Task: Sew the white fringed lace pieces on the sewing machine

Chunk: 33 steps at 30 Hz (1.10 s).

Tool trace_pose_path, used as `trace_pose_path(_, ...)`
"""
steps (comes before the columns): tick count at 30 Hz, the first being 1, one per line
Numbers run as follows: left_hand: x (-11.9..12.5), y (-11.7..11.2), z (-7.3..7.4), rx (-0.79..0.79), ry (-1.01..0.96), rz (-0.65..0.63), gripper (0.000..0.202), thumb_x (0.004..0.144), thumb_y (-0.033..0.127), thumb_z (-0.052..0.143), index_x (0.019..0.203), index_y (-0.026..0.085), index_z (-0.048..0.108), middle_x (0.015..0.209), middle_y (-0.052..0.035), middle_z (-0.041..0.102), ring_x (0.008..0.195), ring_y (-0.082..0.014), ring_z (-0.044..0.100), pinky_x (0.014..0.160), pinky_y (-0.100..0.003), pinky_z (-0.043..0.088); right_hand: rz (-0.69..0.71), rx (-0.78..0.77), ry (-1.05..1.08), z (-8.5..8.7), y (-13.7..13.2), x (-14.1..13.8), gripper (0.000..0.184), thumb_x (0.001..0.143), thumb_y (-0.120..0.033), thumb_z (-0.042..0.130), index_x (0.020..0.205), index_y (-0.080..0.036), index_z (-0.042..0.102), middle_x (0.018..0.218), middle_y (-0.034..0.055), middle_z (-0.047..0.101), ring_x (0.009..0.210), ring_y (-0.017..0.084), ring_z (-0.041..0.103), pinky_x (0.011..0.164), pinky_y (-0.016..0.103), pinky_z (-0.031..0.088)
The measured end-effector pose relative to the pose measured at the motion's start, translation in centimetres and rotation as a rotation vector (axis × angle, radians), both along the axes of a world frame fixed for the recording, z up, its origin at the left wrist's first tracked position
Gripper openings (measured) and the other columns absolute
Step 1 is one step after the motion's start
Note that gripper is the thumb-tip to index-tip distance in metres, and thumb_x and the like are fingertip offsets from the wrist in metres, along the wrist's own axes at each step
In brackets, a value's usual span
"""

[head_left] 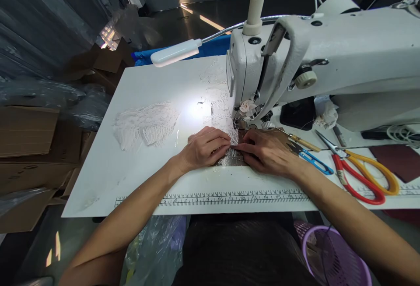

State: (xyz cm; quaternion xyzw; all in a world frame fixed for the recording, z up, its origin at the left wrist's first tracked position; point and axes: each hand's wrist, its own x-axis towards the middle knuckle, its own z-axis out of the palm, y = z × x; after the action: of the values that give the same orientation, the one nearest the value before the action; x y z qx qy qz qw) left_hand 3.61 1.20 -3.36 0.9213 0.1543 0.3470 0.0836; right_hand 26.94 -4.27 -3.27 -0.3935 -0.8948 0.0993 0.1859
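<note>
A strip of white lace (233, 137) runs toward me from under the needle area of a white sewing machine (244, 75). My left hand (208, 146) pinches the lace's edge from the left, its fingers pressed together. From the right, my right hand (264, 151) has thumb and index finger closed on the same lace, just in front of the presser foot (241, 124). The fingertips of both hands nearly meet. More white lace (147, 124) lies bunched on the table to the left.
Right of my right hand lie blue thread snips (315, 161), a wooden-handled tool (305, 143) and red-and-yellow scissors (361, 170). A black phone (298, 113) rests under the machine arm. A lamp (177, 52) lights the table (108, 176). Cardboard boxes (36, 159) stand left; a purple basket (337, 255) stands below.
</note>
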Motion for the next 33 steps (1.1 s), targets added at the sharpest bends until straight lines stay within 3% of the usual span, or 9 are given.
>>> trace_pose_path(3,0.1,-0.1,-0.2,-0.001,0.07,-0.018,0.006,0.092,0.014,0.06,0.092,0.016,0.066,0.093,-0.0054,0.073,0.082,-0.0149,0.067,0.075,-0.032,0.054,0.016,-0.005,-0.004,0.2,0.0,0.1,0.025,0.087,-0.019,0.055,0.104,-0.019,0.074,0.094,0.0103,0.06,0.082,0.022,0.055,0.073,0.034,0.046)
trace_pose_path(7,0.1,0.0,-0.3,0.0,0.144,-0.026,0.01,0.094,0.015,0.058,0.092,0.016,0.067,0.094,-0.0047,0.074,0.082,-0.0147,0.067,0.076,-0.032,0.053,0.034,-0.056,0.075,0.3,0.2,0.5,0.031,0.087,-0.018,0.055,0.11,-0.023,0.074,0.099,0.0088,0.061,0.085,0.02,0.057,0.076,0.033,0.047)
trace_pose_path(13,0.0,0.2,-0.1,0.082,0.178,-0.048,0.006,0.093,0.017,0.06,0.094,0.017,0.066,0.096,-0.0041,0.074,0.079,-0.014,0.065,0.074,-0.031,0.052,-0.229,0.041,0.025,-0.9,1.0,0.7,0.04,0.09,-0.027,0.051,0.126,-0.023,0.068,0.113,0.0143,0.058,0.075,0.019,0.056,0.066,0.032,0.046)
trace_pose_path(23,-0.1,0.0,0.1,0.243,0.244,-0.024,0.007,0.093,0.016,0.059,0.091,0.019,0.064,0.1,-0.0021,0.071,0.077,-0.0127,0.062,0.081,-0.034,0.052,-0.177,0.144,0.05,-1.4,1.0,0.6,0.036,0.091,-0.022,0.05,0.121,-0.019,0.07,0.11,0.0142,0.06,0.084,0.023,0.057,0.072,0.035,0.049)
trace_pose_path(29,-0.2,-0.3,0.3,0.231,0.283,-0.045,0.012,0.094,0.012,0.054,0.092,0.019,0.064,0.098,-0.0004,0.073,0.082,-0.0123,0.065,0.094,-0.038,0.049,-0.158,0.156,0.074,-1.5,1.1,0.6,0.036,0.091,-0.022,0.049,0.12,-0.019,0.071,0.106,0.0143,0.062,0.087,0.024,0.058,0.073,0.035,0.049)
trace_pose_path(33,-0.2,-0.4,1.3,0.192,0.362,-0.094,0.014,0.093,0.016,0.053,0.097,0.018,0.066,0.1,-0.0045,0.073,0.088,-0.0167,0.065,0.095,-0.042,0.047,-0.082,0.099,0.015,-1.0,1.0,0.9,0.037,0.088,-0.02,0.053,0.119,-0.025,0.071,0.106,0.0121,0.063,0.093,0.024,0.058,0.074,0.035,0.047)
